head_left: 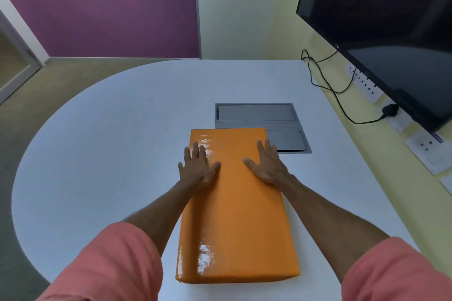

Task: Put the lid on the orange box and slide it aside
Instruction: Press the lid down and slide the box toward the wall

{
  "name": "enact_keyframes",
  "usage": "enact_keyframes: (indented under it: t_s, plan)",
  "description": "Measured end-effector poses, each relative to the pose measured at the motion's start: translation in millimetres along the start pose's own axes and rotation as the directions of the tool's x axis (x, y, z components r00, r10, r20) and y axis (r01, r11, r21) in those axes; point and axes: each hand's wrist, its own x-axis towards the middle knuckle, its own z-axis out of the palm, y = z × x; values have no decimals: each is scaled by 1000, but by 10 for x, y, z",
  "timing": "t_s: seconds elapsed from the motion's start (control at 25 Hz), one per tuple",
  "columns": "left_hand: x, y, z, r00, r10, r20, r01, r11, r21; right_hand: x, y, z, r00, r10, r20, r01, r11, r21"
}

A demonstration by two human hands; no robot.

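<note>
Box: the orange box [234,203] is lying lengthwise at the middle of the white tabletop [110,142], its far end covering the near corner of a grey hatch [256,115] sunk into the surface at 12 o'clock.
Lid: it is appearing already seated, the top showing as one glossy orange sheet with no seam in view; whether it is fully pressed home cannot be told.
Left hand: the left hand [199,168] is resting flat on the far left part of the top, at 11 o'clock from the box's middle, its grip spread with fingers apart and clasping nothing.
Right hand: the right hand [267,166] is lying flat at the far right edge, at 1 o'clock, its grip likewise spread wide and empty.
Handling: the shiny wrap is looking slick, so palms are likely to skate; the box is seeming stiff and probably light, judged from its plain card-like form.
Where to hold: pressing down on top or bracing the long sides is looking best for a slide.
Surface: the smooth tabletop is offering little drag.
Room: a dark screen [391,19] is hanging at 2 o'clock, a black cable [325,83] and wall sockets [367,85] below it; a purple wall [97,7] is standing at 10 o'clock.
</note>
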Motion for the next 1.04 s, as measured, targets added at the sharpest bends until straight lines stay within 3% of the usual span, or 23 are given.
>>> enact_keyframes:
  t_s: [0.2,0.4,0.76,0.84,1.04]
  plan:
    - [-139,-127,7,995,-82,47,89,982,-167,-269,129,20,986,165,-4,-154,930,333]
    - [-345,-305,136,990,-82,114,123,903,-412,-558,178,135,967,232,107,-254,830,497]
    - [-428,-220,96,990,-79,114,125,862,-491,-585,146,20,969,230,87,-240,805,543]
    - [-388,59,23,991,4,137,64,870,-488,-683,303,-168,956,293,11,-242,767,594]
    - [-321,279,-93,990,20,139,59,843,-535,-650,376,-389,960,281,1,-225,763,607]
